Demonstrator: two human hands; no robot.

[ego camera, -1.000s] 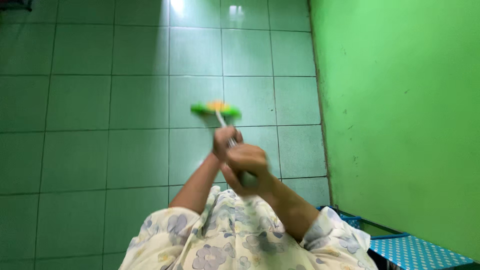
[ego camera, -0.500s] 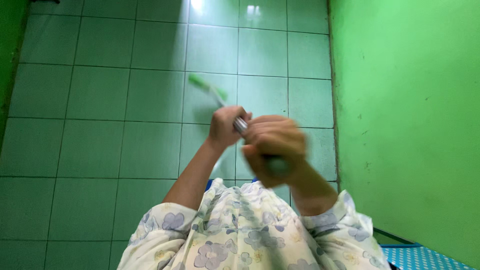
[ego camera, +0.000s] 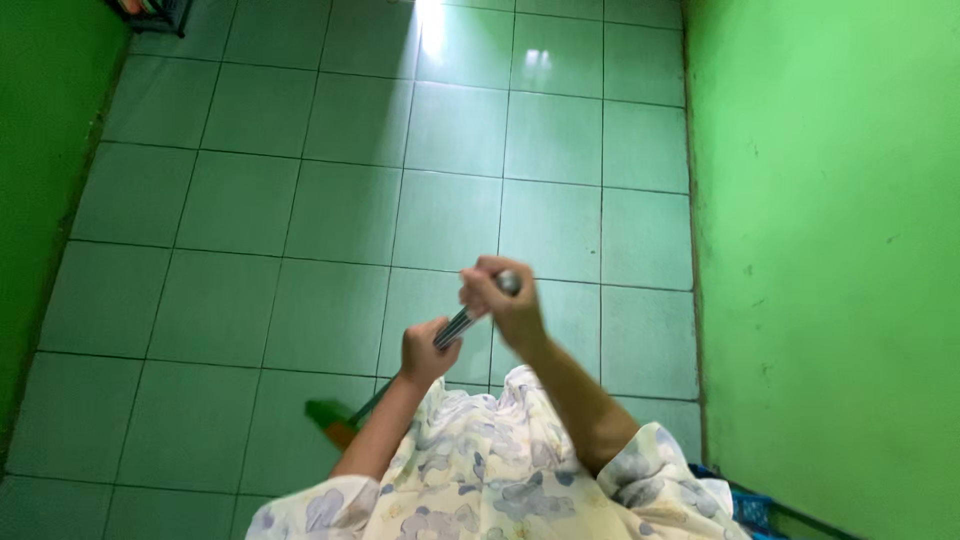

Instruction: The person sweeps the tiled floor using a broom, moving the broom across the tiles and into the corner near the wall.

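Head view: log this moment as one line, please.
left hand: grips mop handle lower | right hand: grips handle top | green mop head: on tiled floor, near person | green wall: right

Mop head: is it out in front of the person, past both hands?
No: the green mop head sits on the tiled floor near the person's body, to the left and below the left hand and right hand.

Green tiled floor (ego camera: pixel 250 200), green wall (ego camera: pixel 830 250)

Home room, tiled floor (ego camera: pixel 330 210), green walls (ego camera: pixel 830 250)
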